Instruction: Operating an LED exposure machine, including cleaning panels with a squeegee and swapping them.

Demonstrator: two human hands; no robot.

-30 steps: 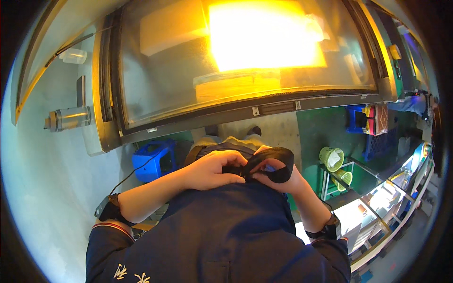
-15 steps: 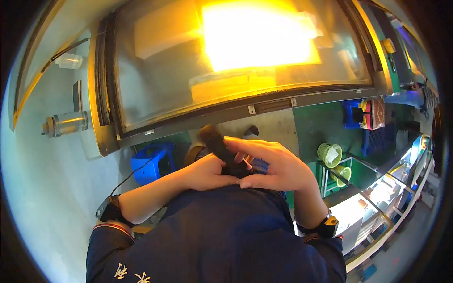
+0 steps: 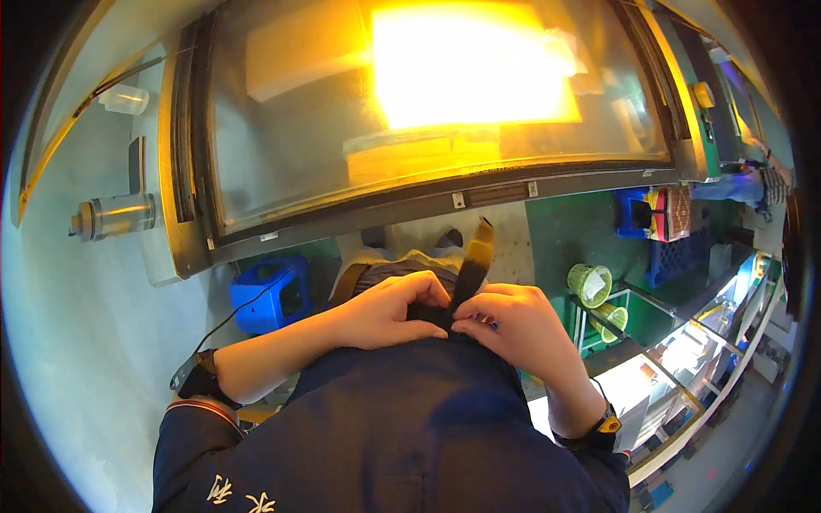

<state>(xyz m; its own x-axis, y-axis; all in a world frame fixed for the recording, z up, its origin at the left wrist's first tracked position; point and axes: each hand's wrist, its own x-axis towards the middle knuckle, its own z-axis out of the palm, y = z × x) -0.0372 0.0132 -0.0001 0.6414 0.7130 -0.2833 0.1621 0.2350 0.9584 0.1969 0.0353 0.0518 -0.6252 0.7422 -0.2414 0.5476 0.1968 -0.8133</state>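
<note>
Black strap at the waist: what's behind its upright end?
Pale floor behind the black strap, with a dark shoe to its left. Whatever lies directly behind is covered; the strap's lower end can't be made out by the right hand.

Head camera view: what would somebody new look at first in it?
Probably the blazing yellow-white glow in the big framed pane at the top. Next come the left hand and right hand in the middle, with a dark strap poking up between them. A bright blue plastic stool left of the hands might catch the eye too.
</note>
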